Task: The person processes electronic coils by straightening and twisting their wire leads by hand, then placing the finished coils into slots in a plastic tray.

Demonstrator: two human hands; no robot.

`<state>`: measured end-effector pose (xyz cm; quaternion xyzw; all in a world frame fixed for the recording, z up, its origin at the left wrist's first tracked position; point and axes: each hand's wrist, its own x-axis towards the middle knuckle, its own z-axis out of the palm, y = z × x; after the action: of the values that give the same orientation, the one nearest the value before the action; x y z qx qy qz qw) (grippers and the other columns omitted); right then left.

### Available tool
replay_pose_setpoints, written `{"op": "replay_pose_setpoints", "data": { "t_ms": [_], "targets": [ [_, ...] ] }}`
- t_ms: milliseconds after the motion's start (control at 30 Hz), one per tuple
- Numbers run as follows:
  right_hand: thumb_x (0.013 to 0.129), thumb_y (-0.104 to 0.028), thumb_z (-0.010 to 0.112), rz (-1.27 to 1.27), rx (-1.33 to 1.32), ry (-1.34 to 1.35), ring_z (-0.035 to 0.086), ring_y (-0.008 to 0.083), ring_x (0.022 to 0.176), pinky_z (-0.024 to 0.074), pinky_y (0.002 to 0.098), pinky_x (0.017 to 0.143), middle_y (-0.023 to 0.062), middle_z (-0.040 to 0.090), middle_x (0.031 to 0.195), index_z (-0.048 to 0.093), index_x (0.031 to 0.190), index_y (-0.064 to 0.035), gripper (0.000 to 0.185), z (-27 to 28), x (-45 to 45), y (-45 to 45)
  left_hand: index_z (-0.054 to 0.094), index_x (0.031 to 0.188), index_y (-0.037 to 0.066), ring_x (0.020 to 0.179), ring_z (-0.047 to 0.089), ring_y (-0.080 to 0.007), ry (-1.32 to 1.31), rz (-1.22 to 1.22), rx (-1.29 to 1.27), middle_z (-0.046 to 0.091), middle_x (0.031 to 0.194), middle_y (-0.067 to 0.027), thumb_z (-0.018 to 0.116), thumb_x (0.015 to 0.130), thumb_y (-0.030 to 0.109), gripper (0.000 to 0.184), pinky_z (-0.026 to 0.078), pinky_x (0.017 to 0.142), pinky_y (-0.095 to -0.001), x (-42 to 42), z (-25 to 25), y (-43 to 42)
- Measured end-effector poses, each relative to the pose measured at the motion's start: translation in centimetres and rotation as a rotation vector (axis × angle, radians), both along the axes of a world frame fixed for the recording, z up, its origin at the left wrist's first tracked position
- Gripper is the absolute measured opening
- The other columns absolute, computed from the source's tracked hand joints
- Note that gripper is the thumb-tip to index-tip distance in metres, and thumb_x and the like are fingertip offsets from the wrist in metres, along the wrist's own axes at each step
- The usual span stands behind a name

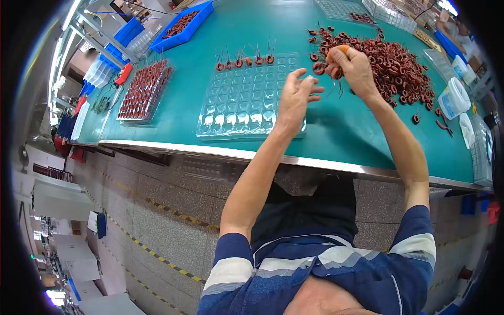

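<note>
My right hand (353,69) is closed around a few copper-coloured wire coils (336,73), whose thin leads hang down; something orange covers one of its fingers. My left hand (295,101) has its fingers apart and nothing in it, over the right edge of a clear plastic tray (239,97). Along the tray's back row stand several coils (239,63) with leads pointing up. A large heap of loose coils (396,68) lies on the green table just right of and behind my right hand.
A filled coil tray (143,92) sits at the left, a blue bin of coils (181,26) behind it. At the right are a white container (454,98), pliers (444,123) and a clear tray (481,149). The table's front edge (220,151) runs below my forearms.
</note>
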<state>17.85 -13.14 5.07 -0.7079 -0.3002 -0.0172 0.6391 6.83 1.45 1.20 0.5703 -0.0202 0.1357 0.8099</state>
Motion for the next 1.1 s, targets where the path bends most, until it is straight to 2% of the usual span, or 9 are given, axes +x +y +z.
{"op": "replay_pose_setpoints", "data": {
  "t_ms": [133, 367, 500, 667, 767, 833, 967, 1033, 1100],
  "targets": [
    [0.097, -0.023, 0.058, 0.016, -0.114, -0.116, 0.057, 0.0077, 0.064, 0.0469, 0.0234, 0.056, 0.0040, 0.065, 0.078, 0.065, 0.097, 0.0022, 0.027, -0.5, -1.4, 0.7, 0.049, 0.117, -0.001, 0.081, 0.066, -0.0206, 0.003, -0.164, -0.054, 0.062, 0.101, -0.0133, 0.044, 0.102, 0.026, 0.032, 0.053, 0.068, -0.0305, 1.1, 0.1, 0.1],
    [0.086, -0.032, 0.071, 0.221, 0.078, 0.277, 0.054, 0.0088, 0.078, 0.0451, 0.0240, 0.064, 0.0098, 0.058, 0.108, 0.050, 0.126, 0.0025, 0.057, -3.1, -2.7, 0.0, 0.051, 0.101, 0.001, 0.060, 0.060, -0.0150, 0.021, -0.085, 0.161, 0.062, 0.080, -0.0086, 0.046, 0.102, 0.029, 0.028, 0.048, 0.053, -0.0266, 1.8, -1.4, 0.3],
    [0.083, -0.032, 0.075, 0.330, -0.211, 0.306, 0.056, 0.0115, 0.081, 0.0466, 0.0261, 0.068, 0.0110, 0.056, 0.114, 0.048, 0.131, 0.0022, 0.065, -1.3, -2.0, -3.0, 0.051, 0.099, 0.001, 0.056, 0.059, -0.0143, 0.006, -0.044, 0.212, 0.058, 0.074, -0.0064, 0.049, 0.101, 0.028, 0.026, 0.047, 0.049, -0.0255, 1.8, -1.7, 0.7],
    [0.094, -0.045, 0.057, 0.175, -0.171, -0.040, 0.057, 0.0149, 0.092, 0.0476, 0.0290, 0.080, 0.0112, 0.062, 0.104, 0.053, 0.127, 0.0018, 0.057, -2.3, -1.2, -3.2, 0.057, 0.106, -0.001, 0.059, 0.059, -0.0134, -0.013, -0.100, 0.190, 0.057, 0.073, -0.0042, 0.052, 0.100, 0.026, 0.028, 0.048, 0.053, -0.0251, 0.7, -0.2, 1.3],
    [0.096, -0.034, 0.054, 0.204, -0.217, 0.043, 0.055, 0.0126, 0.076, 0.0460, 0.0284, 0.071, 0.0037, 0.063, 0.081, 0.066, 0.095, 0.0001, 0.036, -0.9, -3.2, -2.3, 0.061, 0.105, -0.001, 0.061, 0.060, -0.0131, -0.011, -0.189, 0.253, 0.058, 0.075, -0.0039, 0.055, 0.098, 0.028, 0.031, 0.050, 0.056, -0.0260, 0.0, 0.3, 0.4],
    [0.096, -0.028, 0.052, 0.067, -0.326, -0.045, 0.052, 0.0122, 0.067, 0.0450, 0.0292, 0.065, 0.0037, 0.059, 0.072, 0.065, 0.084, 0.0002, 0.033, -0.6, -3.4, -2.1, 0.063, 0.104, -0.001, 0.062, 0.061, -0.0132, 0.108, -0.249, 0.091, 0.059, 0.075, -0.0040, 0.058, 0.096, 0.031, 0.033, 0.051, 0.058, -0.0274, -0.5, 1.0, 0.2],
    [0.091, -0.016, 0.059, -0.134, -0.333, -0.488, 0.058, 0.0244, 0.069, 0.0454, 0.0333, 0.063, 0.0114, 0.060, 0.077, 0.065, 0.086, 0.0011, 0.019, 0.3, -5.2, -1.8, 0.063, 0.099, 0.001, 0.063, 0.062, -0.0146, 0.163, -0.388, -0.145, 0.058, 0.073, -0.0040, 0.061, 0.094, 0.029, 0.029, 0.051, 0.057, -0.0287, -0.5, 0.7, 0.3],
    [0.088, -0.013, 0.065, -0.309, -0.460, -0.956, 0.059, 0.0294, 0.075, 0.0460, 0.0367, 0.065, 0.0113, 0.061, 0.084, 0.065, 0.086, 0.0006, 0.014, -0.2, -6.4, -1.3, 0.063, 0.097, 0.002, 0.062, 0.061, -0.0147, 0.138, -0.368, -0.157, 0.058, 0.072, -0.0037, 0.062, 0.093, 0.027, 0.026, 0.051, 0.056, -0.0288, 0.6, 0.1, 0.3],
    [0.087, -0.013, 0.066, -0.351, -0.446, -1.040, 0.058, 0.0286, 0.077, 0.0464, 0.0380, 0.067, 0.0108, 0.060, 0.086, 0.064, 0.086, 0.0008, 0.014, -0.6, -7.1, -1.2, 0.063, 0.094, 0.002, 0.061, 0.061, -0.0148, 0.128, -0.338, -0.169, 0.058, 0.071, -0.0035, 0.062, 0.092, 0.025, 0.023, 0.050, 0.055, -0.0286, 1.0, -0.1, 0.5]
  ]
}}
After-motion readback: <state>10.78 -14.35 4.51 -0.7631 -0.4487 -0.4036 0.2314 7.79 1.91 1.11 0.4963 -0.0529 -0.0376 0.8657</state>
